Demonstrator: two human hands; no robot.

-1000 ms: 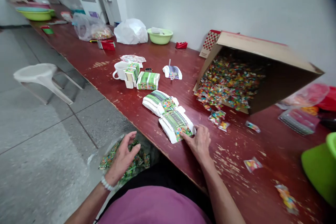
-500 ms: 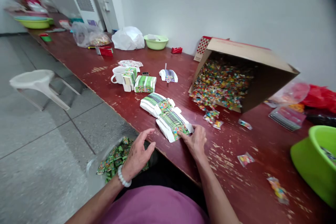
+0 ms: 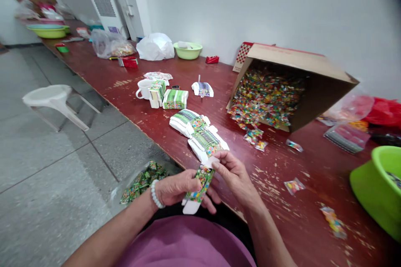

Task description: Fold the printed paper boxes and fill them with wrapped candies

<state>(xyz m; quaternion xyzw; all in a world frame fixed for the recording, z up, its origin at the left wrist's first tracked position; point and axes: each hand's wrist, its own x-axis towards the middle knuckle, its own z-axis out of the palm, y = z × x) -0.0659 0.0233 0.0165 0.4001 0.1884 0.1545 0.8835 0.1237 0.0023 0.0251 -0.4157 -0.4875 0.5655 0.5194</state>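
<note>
A small green printed carton (image 3: 202, 180) with white end flaps is held between my two hands, over the table's front edge. My left hand (image 3: 181, 187), a beaded bracelet on its wrist, wraps the carton's body with the thumb on its printed face. The fingers of my right hand (image 3: 233, 173) pinch the white flap at the upper end. Just beyond lie fanned stacks of flat green cartons (image 3: 206, 139) on the red table. Below, left of my lap, a clear bag (image 3: 117, 194) holds many green packets (image 3: 145, 181).
A tipped cardboard box (image 3: 326, 100) spills wrapped candies (image 3: 266, 96) toward me. Loose candy packets (image 3: 294, 185) lie at right, near a green basin (image 3: 372, 187). A white mug (image 3: 144, 89) stands beside more stacked cartons (image 3: 175, 99). A white stool (image 3: 52, 96) is on the floor at left.
My right hand has drawn one carton off the near stack toward me. My left hand has moved right and closed around it. The view has shifted slightly.
</note>
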